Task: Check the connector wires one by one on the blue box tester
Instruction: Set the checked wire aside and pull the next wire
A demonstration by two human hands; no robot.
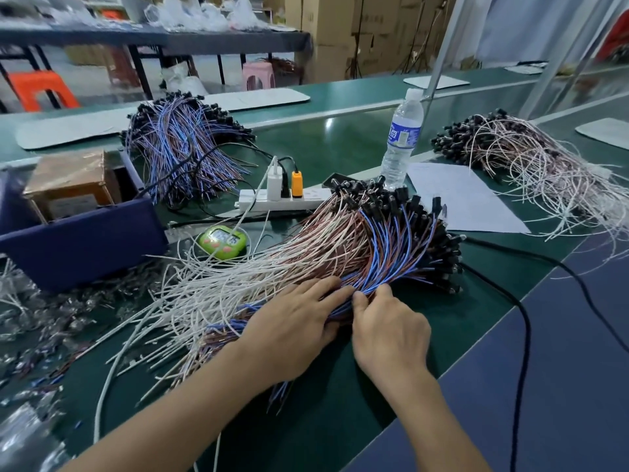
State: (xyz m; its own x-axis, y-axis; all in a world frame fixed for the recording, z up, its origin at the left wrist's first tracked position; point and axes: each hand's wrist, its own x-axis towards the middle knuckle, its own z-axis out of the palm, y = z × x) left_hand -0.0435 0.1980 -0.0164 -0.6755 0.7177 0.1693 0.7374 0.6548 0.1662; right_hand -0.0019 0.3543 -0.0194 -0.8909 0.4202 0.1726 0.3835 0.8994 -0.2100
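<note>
Left hand [292, 328] flat, right hand [391, 335] pinching, connector wires [340, 240] beneath

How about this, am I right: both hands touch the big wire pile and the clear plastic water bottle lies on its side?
No. The clear plastic water bottle stands upright, as the head view shows. The left hand and right hand do touch the big pile of white, brown and blue wires.

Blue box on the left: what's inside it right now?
A brown carton with a pale label sits inside the blue box, and a black cable runs over its rim. The near wall hides the box floor.
</note>
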